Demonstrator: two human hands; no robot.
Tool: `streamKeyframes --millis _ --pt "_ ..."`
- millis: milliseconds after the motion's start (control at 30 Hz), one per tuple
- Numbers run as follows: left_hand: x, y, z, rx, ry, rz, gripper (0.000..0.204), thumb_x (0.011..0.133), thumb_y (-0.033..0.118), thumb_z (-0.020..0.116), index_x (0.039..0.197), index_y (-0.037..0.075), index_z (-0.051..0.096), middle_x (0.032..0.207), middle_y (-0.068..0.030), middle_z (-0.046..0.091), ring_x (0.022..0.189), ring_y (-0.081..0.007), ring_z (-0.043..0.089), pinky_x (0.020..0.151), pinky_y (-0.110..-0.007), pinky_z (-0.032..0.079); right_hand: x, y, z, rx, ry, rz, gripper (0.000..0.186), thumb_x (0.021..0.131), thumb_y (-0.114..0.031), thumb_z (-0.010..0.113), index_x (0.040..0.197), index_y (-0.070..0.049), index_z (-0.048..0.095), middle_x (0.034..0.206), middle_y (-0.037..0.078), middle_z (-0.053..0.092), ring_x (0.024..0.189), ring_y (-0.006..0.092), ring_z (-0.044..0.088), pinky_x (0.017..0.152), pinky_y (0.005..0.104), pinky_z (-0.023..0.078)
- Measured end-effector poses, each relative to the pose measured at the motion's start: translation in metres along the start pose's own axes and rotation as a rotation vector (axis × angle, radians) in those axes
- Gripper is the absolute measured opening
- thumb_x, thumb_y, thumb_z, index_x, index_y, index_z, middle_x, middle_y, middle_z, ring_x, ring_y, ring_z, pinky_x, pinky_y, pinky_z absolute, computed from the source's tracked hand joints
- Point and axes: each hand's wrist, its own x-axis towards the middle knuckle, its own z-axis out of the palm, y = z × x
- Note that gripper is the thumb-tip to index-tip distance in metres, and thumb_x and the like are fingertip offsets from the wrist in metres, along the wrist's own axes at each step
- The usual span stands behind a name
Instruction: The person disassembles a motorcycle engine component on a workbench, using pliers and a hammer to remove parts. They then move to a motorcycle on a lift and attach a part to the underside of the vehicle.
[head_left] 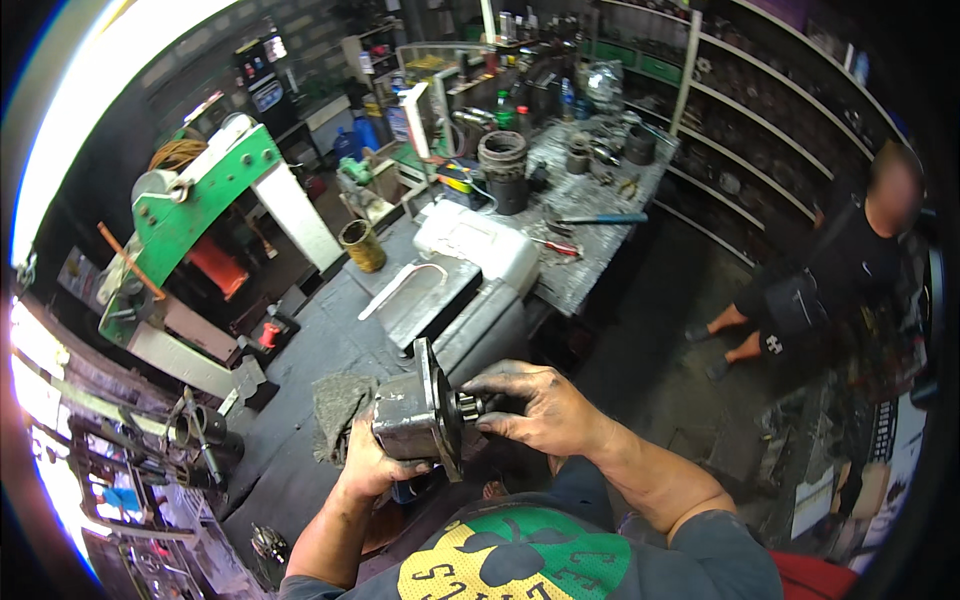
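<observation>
A dark metal gear pump point(410, 412) with a flat mounting flange and a short splined shaft is held up over the dark worktop. My left hand point(375, 450) is wrapped round the pump's body from the left and below. My right hand point(515, 405) grips at the splined shaft sticking out of the flange, its greasy fingers curled about it. A crumpled grey rag point(337, 410) lies on the worktop just left of the pump.
A bench point(585, 280) ahead bears a white plastic container point(480, 240), tools and cylinders. A green press frame point(175, 220) stands at the left, shelving point(760, 120) at the back right. Another person point(840, 250) stands at the right on the floor.
</observation>
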Motion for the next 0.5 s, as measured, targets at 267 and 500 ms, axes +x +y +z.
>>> streamKeyframes --millis 267,500 --pt "0.076 0.011 0.093 -0.036 -0.113 -0.05 0.093 0.058 0.019 0.104 0.138 -0.002 0.062 0.122 -0.0082 0.077 0.111 -0.018 0.072 0.103 -0.038 0.058 -0.055 0.036 -0.089 -0.053 0.26 0.05 0.032 0.084 -0.006 0.08 0.115 0.001 0.076 0.105 0.012 0.078 0.098 0.02 0.075 0.092 0.0349 0.059" --pt "0.201 0.036 0.24 0.522 -0.342 0.144 0.1 0.065 0.023 0.1 0.148 -0.009 0.055 0.126 -0.0222 0.076 0.118 -0.0242 0.073 0.108 -0.037 0.055 -0.142 0.152 -0.184 0.929 0.245 0.235 0.113 0.084 -0.052 0.091 0.169 -0.004 0.034 0.162 0.015 0.052 0.147 0.0272 0.053 0.123 0.0477 0.042"
